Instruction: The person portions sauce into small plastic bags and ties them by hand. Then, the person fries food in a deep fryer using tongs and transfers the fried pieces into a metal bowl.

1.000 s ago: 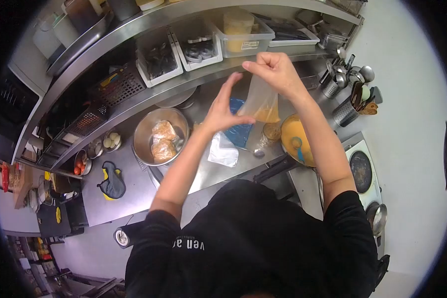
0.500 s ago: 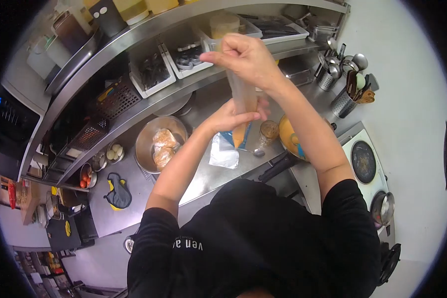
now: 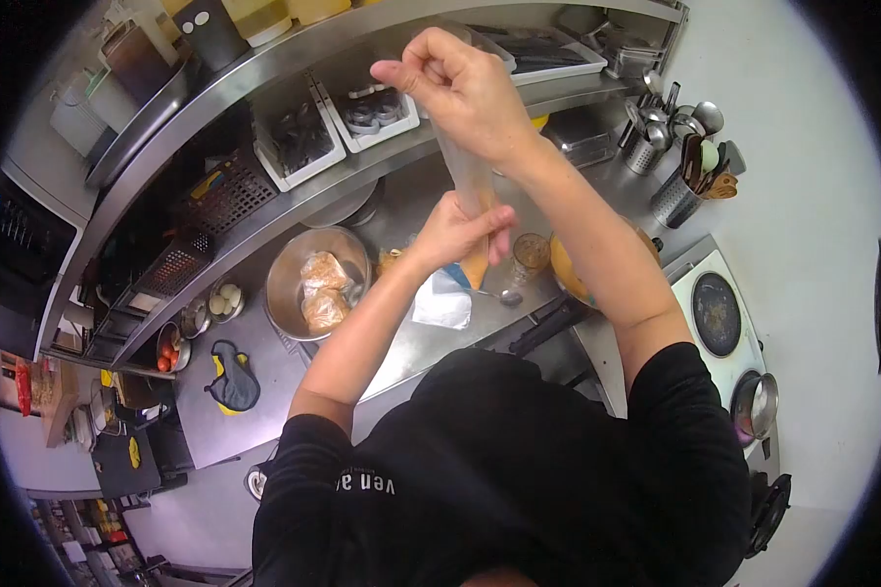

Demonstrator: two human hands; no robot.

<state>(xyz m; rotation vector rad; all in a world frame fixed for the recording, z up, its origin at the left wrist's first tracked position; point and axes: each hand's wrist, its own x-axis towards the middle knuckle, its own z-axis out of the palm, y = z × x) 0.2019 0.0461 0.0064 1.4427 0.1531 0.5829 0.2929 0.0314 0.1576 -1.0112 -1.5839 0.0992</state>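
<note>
A long clear plastic bag (image 3: 474,267) with orange contents at its lower end hangs between my hands. My right hand (image 3: 470,93) pinches the top of the bag, high up near the shelf, with the thumb pointing left. Lower down, my left hand (image 3: 460,235) is wrapped round the bag just above the orange part. Under it a white sheet or packet (image 3: 441,301) lies on the steel counter, and a spoon (image 3: 510,297) rests beside that. A glass (image 3: 531,252) stands to the right, in front of a pan (image 3: 566,264) of orange food partly hidden by my right forearm.
On the left is a steel bowl (image 3: 282,259) holding wrapped packets. An oven mitt (image 3: 233,377) lies farther left. Overhead, a shelf (image 3: 240,223) carries white trays of utensils. Utensil holders (image 3: 677,203) and a hob (image 3: 717,313) are on the right.
My right hand has risen and shifted a little left with the bag's top. The fingers of my left hand have closed more tightly round the bag.
</note>
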